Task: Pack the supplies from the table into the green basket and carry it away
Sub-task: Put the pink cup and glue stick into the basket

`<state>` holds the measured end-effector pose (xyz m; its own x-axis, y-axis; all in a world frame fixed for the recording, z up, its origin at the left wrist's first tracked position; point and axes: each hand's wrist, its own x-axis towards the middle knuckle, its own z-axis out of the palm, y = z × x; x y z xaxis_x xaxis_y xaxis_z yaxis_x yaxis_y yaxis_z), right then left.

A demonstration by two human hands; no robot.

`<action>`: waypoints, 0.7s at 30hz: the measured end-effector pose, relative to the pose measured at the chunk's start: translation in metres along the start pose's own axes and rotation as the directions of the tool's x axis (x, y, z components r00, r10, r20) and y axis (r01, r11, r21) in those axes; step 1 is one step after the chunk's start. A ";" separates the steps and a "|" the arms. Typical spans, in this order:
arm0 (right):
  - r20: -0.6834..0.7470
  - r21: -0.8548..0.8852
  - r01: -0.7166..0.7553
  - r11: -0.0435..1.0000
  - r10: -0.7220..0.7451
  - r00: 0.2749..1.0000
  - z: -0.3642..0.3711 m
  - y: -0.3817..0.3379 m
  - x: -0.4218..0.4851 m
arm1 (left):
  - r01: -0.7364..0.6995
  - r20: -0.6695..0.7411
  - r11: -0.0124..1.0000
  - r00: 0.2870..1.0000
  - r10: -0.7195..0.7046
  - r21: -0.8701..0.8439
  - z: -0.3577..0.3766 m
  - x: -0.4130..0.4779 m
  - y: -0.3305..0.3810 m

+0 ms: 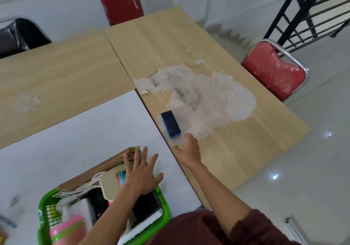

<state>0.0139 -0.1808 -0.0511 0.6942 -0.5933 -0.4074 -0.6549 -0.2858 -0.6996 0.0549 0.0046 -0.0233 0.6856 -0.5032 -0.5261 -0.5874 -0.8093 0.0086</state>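
Currently, R hand (189,151), fingers loose & open, is reaching toward the blue eraser (171,124) lying on the wood table's peeled patch (208,95), L hand (141,176) spreading open-fingered over the crowded green basket (48,194): a rushed grab is risking nudging the eraser away.

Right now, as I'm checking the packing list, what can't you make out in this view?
Head view:
- Basket contents: the left hand and forearm cover the middle; the rest is blurred.
- Basket's near end: cut off by the bottom edge.
- Right hand fingertips: hidden behind the hand, so contact with the blue block is unclear.
- Items at the left edge: cropped, blurred.
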 end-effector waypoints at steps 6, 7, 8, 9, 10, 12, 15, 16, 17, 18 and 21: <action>0.008 -0.274 0.089 0.958 -0.090 0.996 0.015 -0.021 0.048 | 0.035 0.018 0.999 0.999 -0.035 -0.019 0.002 0.002 0.001; 0.021 -0.324 0.100 0.941 -0.098 0.995 0.017 -0.022 0.053 | 0.040 0.030 0.999 0.999 -0.039 -0.021 0.001 0.002 0.002; 0.036 -0.372 0.108 0.922 -0.102 0.994 0.019 -0.023 0.057 | 0.043 0.041 0.999 0.998 -0.042 -0.024 -0.001 0.002 0.004; 0.051 -0.416 0.119 0.902 -0.108 0.993 0.022 -0.023 0.061 | 0.050 0.053 0.998 0.997 -0.048 -0.029 -0.003 0.001 0.005; 0.056 -0.450 0.130 0.884 -0.118 0.991 0.023 -0.022 0.064 | 0.053 0.060 0.998 0.997 -0.051 -0.035 -0.004 0.001 0.005; 0.054 -0.464 0.155 0.872 -0.146 0.988 0.026 -0.019 0.068 | 0.058 0.067 0.997 0.996 -0.055 -0.042 -0.005 0.000 0.005; 0.070 -0.409 0.153 0.900 -0.136 0.988 0.022 -0.014 0.070 | 0.061 0.067 0.996 0.996 -0.057 -0.058 -0.006 0.001 0.007; 0.077 -0.393 0.145 0.908 -0.125 0.989 0.020 -0.013 0.070 | 0.061 0.067 0.996 0.996 -0.057 -0.063 -0.006 0.002 0.007; 0.079 -0.384 0.134 0.914 -0.112 0.991 0.017 -0.011 0.069 | 0.059 0.069 0.996 0.996 -0.054 -0.067 -0.007 0.002 0.007; 0.077 -0.382 0.121 0.916 -0.099 0.992 0.016 -0.009 0.068 | 0.057 0.071 0.996 0.996 -0.052 -0.070 -0.008 0.003 0.007; 0.078 -0.337 0.074 0.939 -0.051 0.996 0.013 -0.001 0.059 | 0.049 0.068 0.996 0.997 -0.043 -0.078 -0.009 0.004 0.006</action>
<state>0.0593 -0.2054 -0.0821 0.7477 -0.5177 -0.4159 -0.6638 -0.5655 -0.4894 0.0578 -0.0048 -0.0179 0.6794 -0.4457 -0.5829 -0.5181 -0.8539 0.0491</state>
